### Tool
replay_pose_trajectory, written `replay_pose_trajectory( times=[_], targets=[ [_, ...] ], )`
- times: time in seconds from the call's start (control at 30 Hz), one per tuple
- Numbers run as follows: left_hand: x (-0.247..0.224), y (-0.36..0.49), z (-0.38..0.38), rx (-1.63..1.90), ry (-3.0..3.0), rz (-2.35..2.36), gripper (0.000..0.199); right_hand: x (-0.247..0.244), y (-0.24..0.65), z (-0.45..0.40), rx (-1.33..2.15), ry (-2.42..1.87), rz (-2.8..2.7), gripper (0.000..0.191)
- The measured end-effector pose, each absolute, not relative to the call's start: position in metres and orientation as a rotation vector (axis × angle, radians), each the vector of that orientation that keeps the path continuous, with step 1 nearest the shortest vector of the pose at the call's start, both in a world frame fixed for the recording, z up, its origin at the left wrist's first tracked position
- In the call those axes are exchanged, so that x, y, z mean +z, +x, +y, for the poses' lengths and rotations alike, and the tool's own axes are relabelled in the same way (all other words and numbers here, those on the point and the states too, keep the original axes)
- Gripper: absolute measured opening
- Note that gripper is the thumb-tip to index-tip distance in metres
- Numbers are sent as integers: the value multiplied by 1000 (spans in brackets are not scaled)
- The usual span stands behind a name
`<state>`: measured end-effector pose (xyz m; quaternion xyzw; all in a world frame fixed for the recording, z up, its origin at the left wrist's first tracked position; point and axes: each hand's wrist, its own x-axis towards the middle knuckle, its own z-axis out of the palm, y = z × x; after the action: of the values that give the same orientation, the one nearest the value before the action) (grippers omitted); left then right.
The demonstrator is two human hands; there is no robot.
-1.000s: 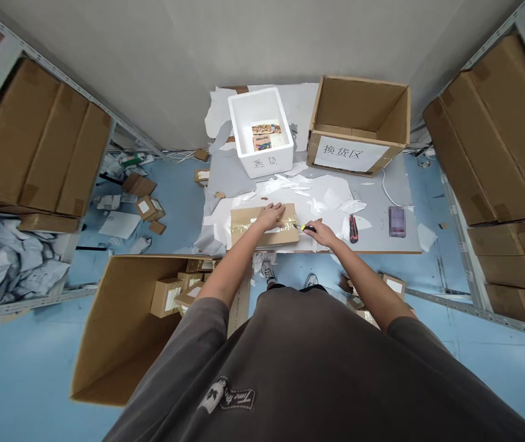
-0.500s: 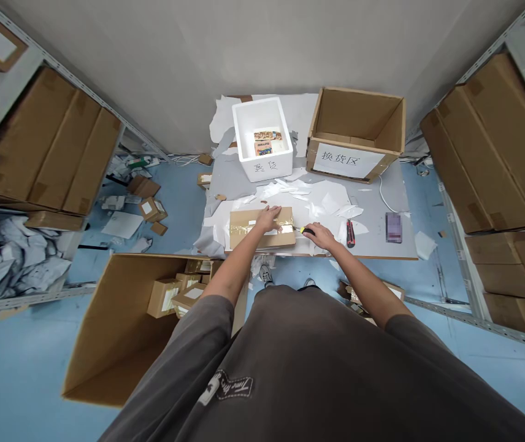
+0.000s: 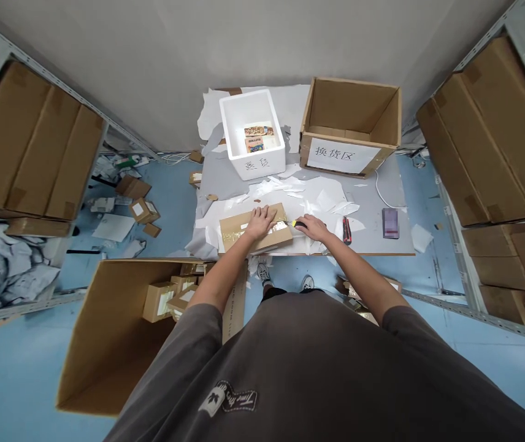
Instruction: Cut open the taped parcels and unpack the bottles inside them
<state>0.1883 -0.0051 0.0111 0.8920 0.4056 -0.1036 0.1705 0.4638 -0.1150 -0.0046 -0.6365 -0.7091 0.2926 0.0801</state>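
A flat brown cardboard box (image 3: 232, 226), taped along its middle, lies slightly turned near the front edge of the table. Across its top rests my left hand (image 3: 260, 222), open, with the fingers laid on the cardboard. My right hand (image 3: 312, 226) is closed around a yellow and black utility knife (image 3: 297, 224). The knife's tip is at the taped right end of the box; how far the blade reaches in cannot be seen. A red and black utility knife (image 3: 346, 231) lies on the table to the right of my right hand.
A white foam box (image 3: 257, 167) with small packets and a large open carton (image 3: 305, 150) stand at the back of the table. Paper scraps (image 3: 285, 186) and a phone (image 3: 390, 223) lie on it. An open carton (image 3: 83, 356) of small boxes stands front left; shelves flank both sides.
The cardboard box has turned, its right end swinging away from me. My left hand has shifted left on it, its fingers now pointing farther forward. The right hand stays with the knife at the end.
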Motion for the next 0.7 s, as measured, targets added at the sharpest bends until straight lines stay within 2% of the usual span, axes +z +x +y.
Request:
replay_pose_trajectory(
  times=[0.17,0.5,0.6,0.7],
  targets=[
    [1,184,-16,-145,2524,1224,66,-4,472,-100,784,-1866,-2246,37],
    [-1,182,-25,-71,2497,1248,65,-8,476,-63,752,-1736,-2318,37],
    [1,180,-26,-41,2504,1253,63,-4,492,-73,838,-1784,-2135,32],
    [5,181,-25,-23,2491,1255,64,-1,487,-101,1053,-1883,-1573,33]
  ],
)
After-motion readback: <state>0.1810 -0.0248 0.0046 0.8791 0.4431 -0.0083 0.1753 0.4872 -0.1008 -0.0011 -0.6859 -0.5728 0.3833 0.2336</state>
